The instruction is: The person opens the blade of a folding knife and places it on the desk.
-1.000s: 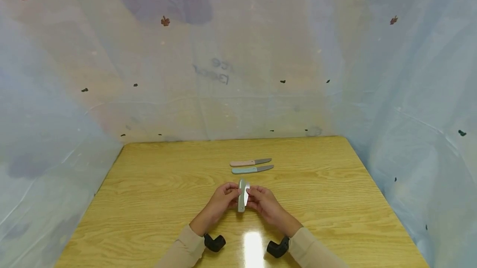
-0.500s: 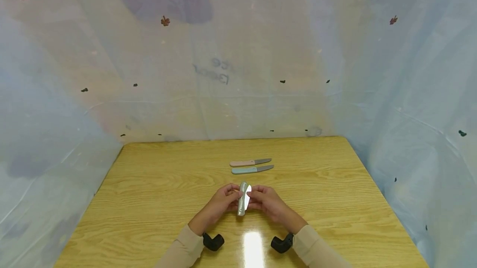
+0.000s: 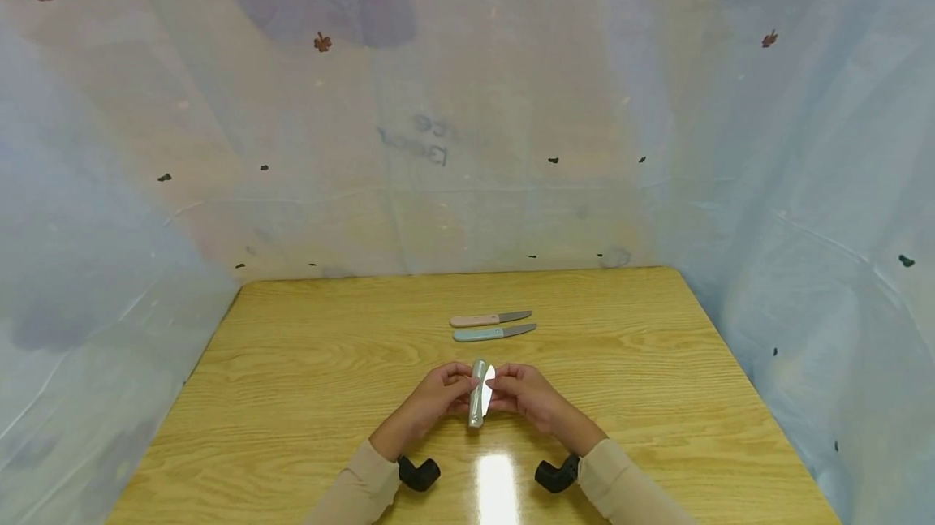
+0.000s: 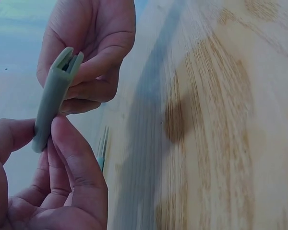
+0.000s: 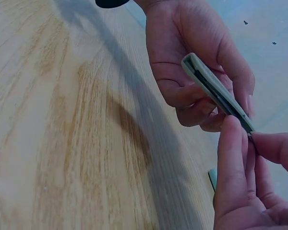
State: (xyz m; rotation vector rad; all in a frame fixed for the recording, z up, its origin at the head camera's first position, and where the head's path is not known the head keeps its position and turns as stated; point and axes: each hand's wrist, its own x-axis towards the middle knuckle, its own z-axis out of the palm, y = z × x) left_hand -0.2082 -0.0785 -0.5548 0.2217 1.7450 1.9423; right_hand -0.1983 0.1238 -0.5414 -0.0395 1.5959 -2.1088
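Note:
In the head view, both hands hold a folding knife [image 3: 476, 409] with a pale green handle, raised above the table. My left hand [image 3: 437, 391] pinches the handle between thumb and fingers. My right hand [image 3: 529, 397] pinches the bright blade [image 3: 489, 397], which stands partly folded out beside the handle. The left wrist view shows the handle [image 4: 50, 100] end-on, its slot facing the right hand [image 4: 98, 48]. Seen from the right wrist, the handle's long slot [image 5: 213, 88] faces the right fingers; these hide most of the blade.
Beyond the hands lie two unfolded knives, one with a pink handle [image 3: 475, 320] and one with a light blue handle [image 3: 478, 335]. They rest on the wooden table [image 3: 329, 363]. A patterned sheet [image 3: 475, 225] hangs behind and beside the table.
The knife has come slightly toward the person and a little to the right. Its blade stands a bit farther out from the handle, and the right wrist has shifted right.

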